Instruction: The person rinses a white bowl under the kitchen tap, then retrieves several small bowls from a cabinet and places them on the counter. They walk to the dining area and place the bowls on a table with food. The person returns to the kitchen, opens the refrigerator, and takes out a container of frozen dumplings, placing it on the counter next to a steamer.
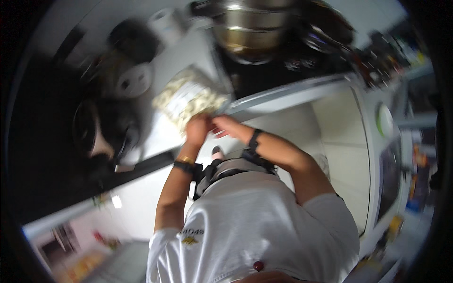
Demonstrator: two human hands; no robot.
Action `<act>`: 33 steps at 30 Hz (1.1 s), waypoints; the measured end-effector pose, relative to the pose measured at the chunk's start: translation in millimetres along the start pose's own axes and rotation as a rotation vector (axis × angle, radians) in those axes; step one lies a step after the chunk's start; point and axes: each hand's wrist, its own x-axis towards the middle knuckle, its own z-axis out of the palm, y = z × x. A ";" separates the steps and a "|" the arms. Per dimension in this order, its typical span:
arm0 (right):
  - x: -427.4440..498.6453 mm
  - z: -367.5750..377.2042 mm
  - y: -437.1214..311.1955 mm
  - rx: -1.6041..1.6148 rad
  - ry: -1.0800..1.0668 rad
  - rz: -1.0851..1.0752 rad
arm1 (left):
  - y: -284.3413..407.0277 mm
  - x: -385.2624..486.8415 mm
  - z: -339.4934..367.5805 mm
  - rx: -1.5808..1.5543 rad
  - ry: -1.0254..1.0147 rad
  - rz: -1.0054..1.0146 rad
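A clear plastic bag of pale, lumpy food, with a white label bearing writing, lies on the white counter beside the stove. My left hand is at the bag's near edge, its fingers closed against the plastic. Next to it, my right hand reaches the same corner of the bag, some fingers apart. The fingertips of both hands meet there and are blurred, so their exact grip is hard to make out.
A stacked metal steamer pot stands on the black cooktop, with a dark pan to its right. A paper roll is at the back of the counter. Left of the bag are a white lid-like object and a dark sink area.
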 end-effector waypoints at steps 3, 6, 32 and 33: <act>6.2 13.3 1.2 0.030 -0.031 -0.163 | -18.7 -4.0 8.6 -0.148 -0.021 0.038; 5.8 15.8 -2.8 0.022 0.092 -0.220 | -3.1 -1.8 -3.6 0.014 -0.022 0.146; 9.3 11.3 -45.1 -0.451 0.549 -0.659 | -6.6 54.3 -24.6 -0.100 0.032 0.053; 8.0 12.4 -55.0 -0.487 0.575 -0.710 | 5.0 56.9 -35.5 -0.085 0.067 0.043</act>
